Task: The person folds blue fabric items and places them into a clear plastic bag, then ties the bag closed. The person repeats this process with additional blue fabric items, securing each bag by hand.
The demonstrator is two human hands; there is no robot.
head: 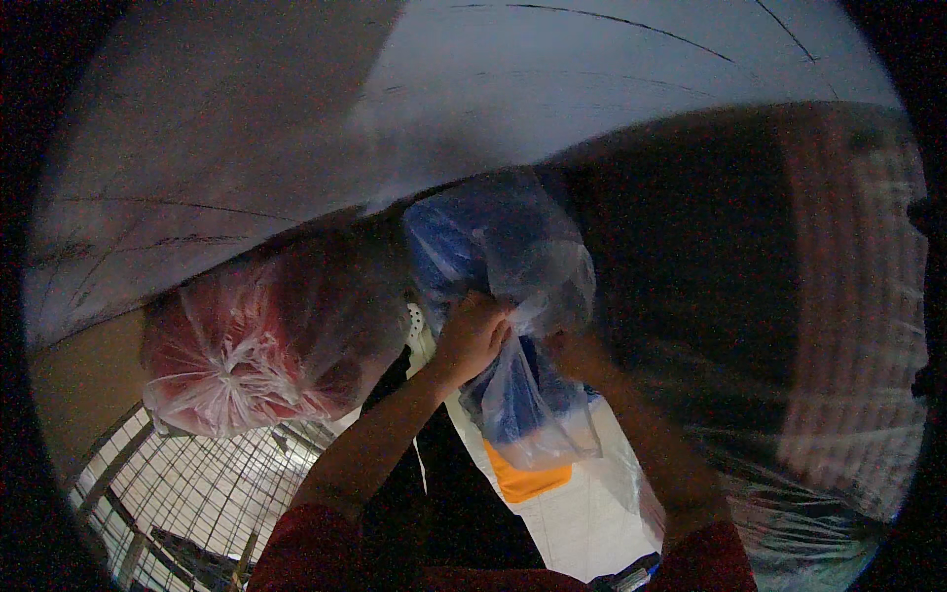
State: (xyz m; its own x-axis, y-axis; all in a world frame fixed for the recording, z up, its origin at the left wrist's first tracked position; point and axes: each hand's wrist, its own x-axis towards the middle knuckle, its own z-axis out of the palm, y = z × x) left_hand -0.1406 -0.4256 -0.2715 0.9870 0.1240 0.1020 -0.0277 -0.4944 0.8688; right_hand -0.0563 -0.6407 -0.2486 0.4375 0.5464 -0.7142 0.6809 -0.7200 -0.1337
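Observation:
A clear plastic bag (540, 229) with blue contents is before me, at the middle of the view. My left hand (477, 337) grips the gathered neck of the bag with closed fingers. My right hand (581, 351) is at the other side of the neck; its fingers are dark and blurred, so its grip cannot be told. The loose, see-through end of the bag hangs down between my forearms, over an orange patch (529, 477) on a pale surface.
To the left sits a knotted clear plastic bag (229, 377) with red contents, above a metal wire grid (200, 481). A large pale sheet-like surface (592, 66) spans the top. Plastic-wrapped, striped material (836, 318) stands at the right.

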